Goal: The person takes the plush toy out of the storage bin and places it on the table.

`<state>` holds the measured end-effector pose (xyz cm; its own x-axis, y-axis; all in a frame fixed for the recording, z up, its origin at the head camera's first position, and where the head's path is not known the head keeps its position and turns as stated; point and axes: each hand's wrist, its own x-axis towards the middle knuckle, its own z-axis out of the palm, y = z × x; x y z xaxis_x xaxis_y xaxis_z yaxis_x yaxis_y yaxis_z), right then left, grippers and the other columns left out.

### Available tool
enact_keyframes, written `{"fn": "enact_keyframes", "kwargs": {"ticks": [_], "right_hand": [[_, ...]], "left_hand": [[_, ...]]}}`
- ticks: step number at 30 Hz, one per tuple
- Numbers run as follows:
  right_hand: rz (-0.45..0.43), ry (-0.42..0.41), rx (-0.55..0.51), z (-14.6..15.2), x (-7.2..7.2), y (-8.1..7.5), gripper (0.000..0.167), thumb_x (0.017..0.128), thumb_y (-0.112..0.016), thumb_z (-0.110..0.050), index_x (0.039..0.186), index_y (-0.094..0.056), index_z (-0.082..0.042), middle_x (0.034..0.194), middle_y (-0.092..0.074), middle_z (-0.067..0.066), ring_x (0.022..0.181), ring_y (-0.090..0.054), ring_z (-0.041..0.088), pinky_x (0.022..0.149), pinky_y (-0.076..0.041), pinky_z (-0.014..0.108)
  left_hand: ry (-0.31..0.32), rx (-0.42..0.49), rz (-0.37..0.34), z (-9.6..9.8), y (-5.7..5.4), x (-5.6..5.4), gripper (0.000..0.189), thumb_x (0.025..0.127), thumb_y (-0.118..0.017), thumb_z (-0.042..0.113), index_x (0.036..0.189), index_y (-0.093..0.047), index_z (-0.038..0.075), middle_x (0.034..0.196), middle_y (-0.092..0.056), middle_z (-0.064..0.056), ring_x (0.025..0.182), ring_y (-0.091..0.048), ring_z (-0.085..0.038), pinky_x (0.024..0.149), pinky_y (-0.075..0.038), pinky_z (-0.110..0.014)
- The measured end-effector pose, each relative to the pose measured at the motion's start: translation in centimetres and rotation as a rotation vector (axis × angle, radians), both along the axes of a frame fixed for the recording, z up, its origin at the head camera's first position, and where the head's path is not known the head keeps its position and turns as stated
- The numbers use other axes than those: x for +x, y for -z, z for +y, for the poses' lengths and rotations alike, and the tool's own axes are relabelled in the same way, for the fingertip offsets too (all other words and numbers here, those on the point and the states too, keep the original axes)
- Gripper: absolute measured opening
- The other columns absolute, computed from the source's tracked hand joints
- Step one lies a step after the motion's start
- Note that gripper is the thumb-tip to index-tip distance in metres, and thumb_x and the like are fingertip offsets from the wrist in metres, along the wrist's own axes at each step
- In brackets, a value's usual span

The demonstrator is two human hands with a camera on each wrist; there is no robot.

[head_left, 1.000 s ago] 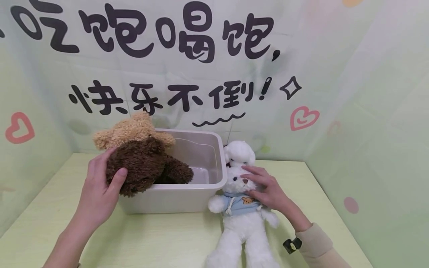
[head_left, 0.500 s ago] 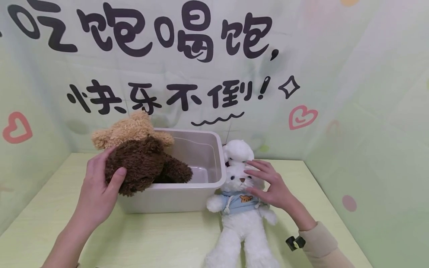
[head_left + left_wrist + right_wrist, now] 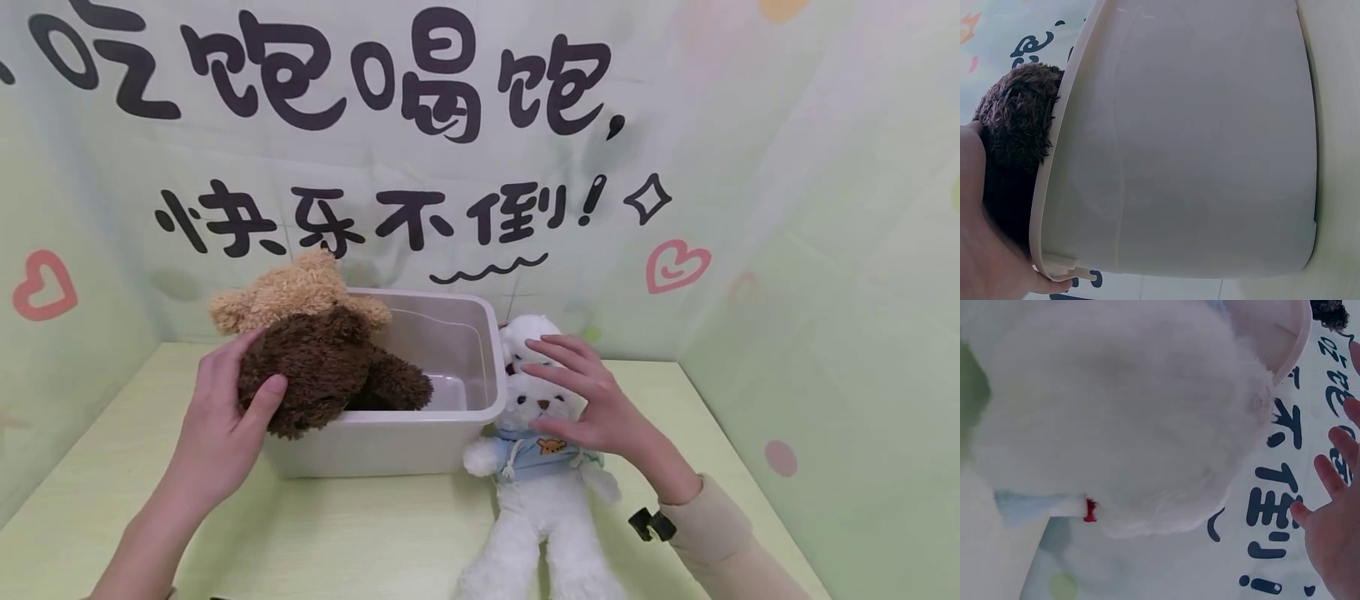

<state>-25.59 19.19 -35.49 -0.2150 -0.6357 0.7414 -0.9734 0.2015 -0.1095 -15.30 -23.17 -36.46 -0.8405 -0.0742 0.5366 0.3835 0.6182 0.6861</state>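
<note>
At right, a white teddy bear [image 3: 543,508] in a blue hoodie [image 3: 528,457] lies beside the storage bin [image 3: 390,450]; such soft plush probably wants a broad, gentle grasp. Above its face the right hand [image 3: 609,408] is spread wide, holding nothing (palm turned left). At left, the left hand [image 3: 222,421] grips a dark brown plush toy [image 3: 315,362] over the bin's near-left corner; beyond slumps a tan plush toy [image 3: 294,292].

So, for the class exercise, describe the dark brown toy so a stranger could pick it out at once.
Find the pale bin on the table. At its left end, the left hand grips the dark brown toy, which pokes out of the top. It is the only dark toy: the tan toy behind it and the white bear beside the bin are much paler.
</note>
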Motion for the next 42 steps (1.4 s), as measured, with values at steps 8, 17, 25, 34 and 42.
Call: {"fn": "enact_keyframes", "kwargs": {"ticks": [8,17,25,34,42], "right_hand": [[0.027,-0.067,0.11,-4.5,-0.7,-2.5,0.064,0.089,-0.078,-0.051,0.134,-0.065,-0.007,0.146,-0.056,0.015,0.132,-0.05,0.037,0.111,-0.036,0.053],[0.068,-0.078,0.194,-11.2,-0.7,-3.5,0.088,0.08,-0.089,-0.041,0.147,-0.049,-0.001,0.155,-0.045,0.018,0.14,-0.044,0.029,0.116,-0.035,0.043],[0.162,-0.105,0.184,-15.6,-0.8,-4.8,0.092,0.081,-0.087,-0.044,0.147,-0.043,0.002,0.155,-0.04,0.026,0.144,-0.04,0.032,0.12,-0.029,0.041],[0.196,-0.083,0.237,-18.7,-0.4,-5.2,0.1,0.078,-0.084,-0.06,0.149,-0.046,-0.001,0.159,-0.035,0.024,0.148,-0.033,0.031,0.123,-0.02,0.035],[0.364,-0.01,0.296,-20.6,0.4,-4.6,0.095,0.081,-0.07,-0.075,0.147,-0.053,-0.01,0.158,-0.038,0.021,0.141,-0.039,0.032,0.122,-0.023,0.04]], "left_hand": [[0.026,-0.007,-0.03,-0.3,-0.4,0.1,0.061,0.108,-0.052,0.025,0.163,-0.027,0.014,0.155,-0.026,-0.031,0.138,-0.028,-0.058,0.106,-0.021,-0.079],[0.061,0.02,-0.028,-0.4,-0.7,0.4,0.062,0.107,-0.055,0.021,0.163,-0.028,0.014,0.155,-0.027,-0.029,0.14,-0.026,-0.052,0.108,-0.02,-0.075],[0.06,0.017,-0.017,-0.2,-0.7,0.6,0.063,0.107,-0.056,0.02,0.162,-0.028,0.014,0.155,-0.027,-0.028,0.14,-0.027,-0.052,0.108,-0.021,-0.075],[0.057,0.028,-0.016,-2.1,0.1,1.3,0.057,0.112,-0.037,0.021,0.166,-0.019,0.021,0.162,-0.02,-0.026,0.144,-0.02,-0.049,0.117,-0.017,-0.062],[-0.013,-0.021,-0.047,-4.4,0.9,2.4,0.064,0.111,-0.041,0.019,0.166,-0.01,0.013,0.165,-0.014,-0.027,0.15,-0.013,-0.049,0.122,-0.009,-0.056]]}}
